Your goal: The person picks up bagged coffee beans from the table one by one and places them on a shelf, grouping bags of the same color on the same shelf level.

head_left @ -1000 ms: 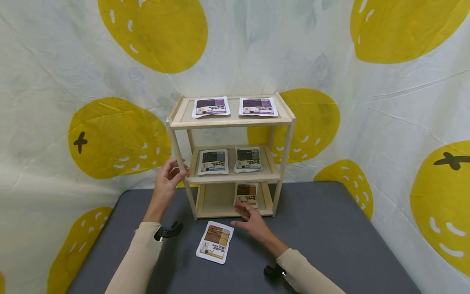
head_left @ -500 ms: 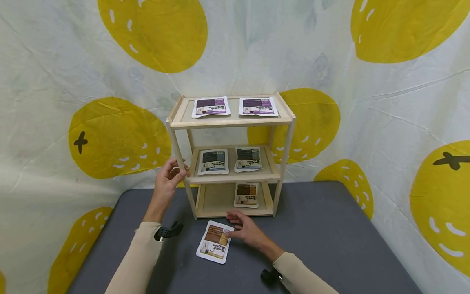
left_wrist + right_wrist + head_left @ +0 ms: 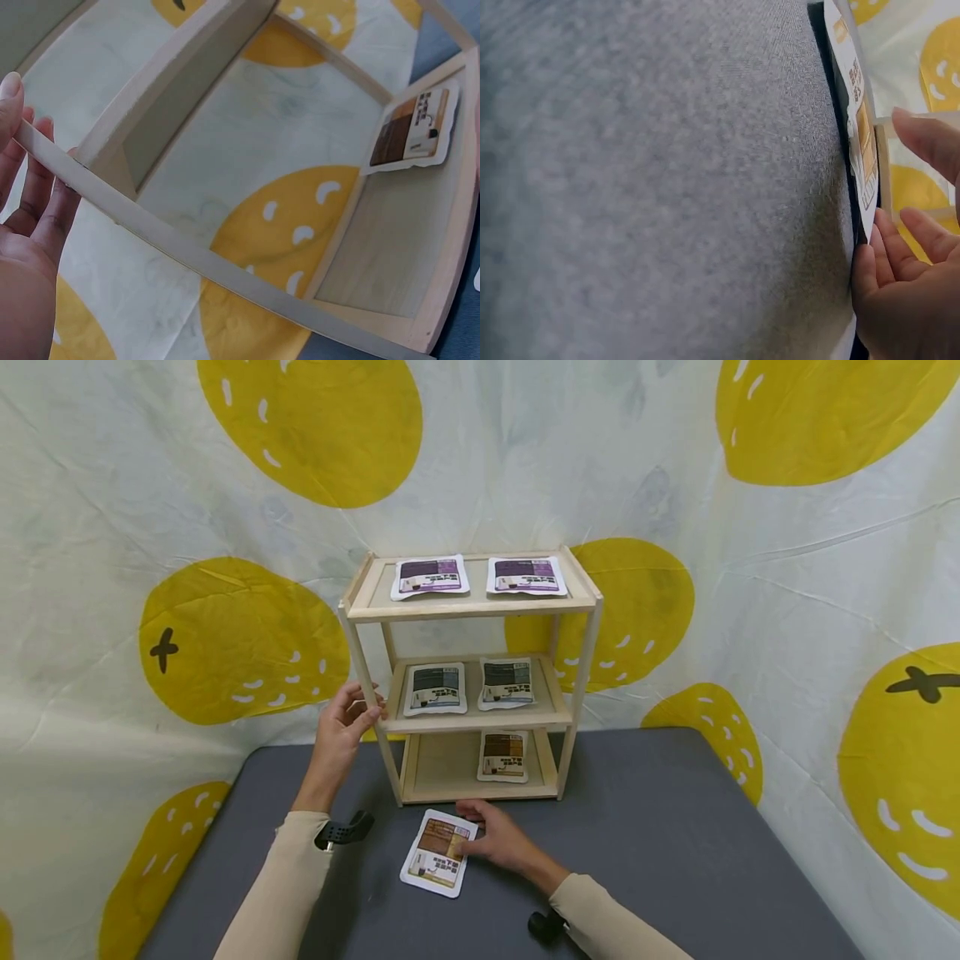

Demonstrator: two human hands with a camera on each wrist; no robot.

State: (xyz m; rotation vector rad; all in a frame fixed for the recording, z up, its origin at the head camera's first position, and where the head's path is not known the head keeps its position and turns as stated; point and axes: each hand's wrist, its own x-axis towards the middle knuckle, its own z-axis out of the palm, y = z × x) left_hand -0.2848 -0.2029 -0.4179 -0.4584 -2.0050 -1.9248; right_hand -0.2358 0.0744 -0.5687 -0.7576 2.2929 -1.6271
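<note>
My left hand [image 3: 336,745] holds the left front post of a small wooden three-tier shelf [image 3: 472,724]. In the left wrist view, the thumb lies on one side of the post [image 3: 172,232] and the fingers on the other. A flat white packet with a brown label [image 3: 433,862] lies tilted on the table before the shelf. My right hand [image 3: 508,842] is at its upper right edge, thumb over the label. In the right wrist view, the fingertips meet the packet's edge [image 3: 864,142] while the thumb stands apart from it.
Another brown-label packet [image 3: 502,757] lies on the bottom tier, right side. Two dark-label packets, left [image 3: 435,688] and right [image 3: 507,683], lie on the middle tier. The top tier bears two purple-label packets, left [image 3: 430,577] and right [image 3: 527,576]. A patterned cloth [image 3: 480,460] hangs behind.
My right hand has come down and left from before the bottom tier to the edge of the packet on the table. The left hand has stayed on the post.
</note>
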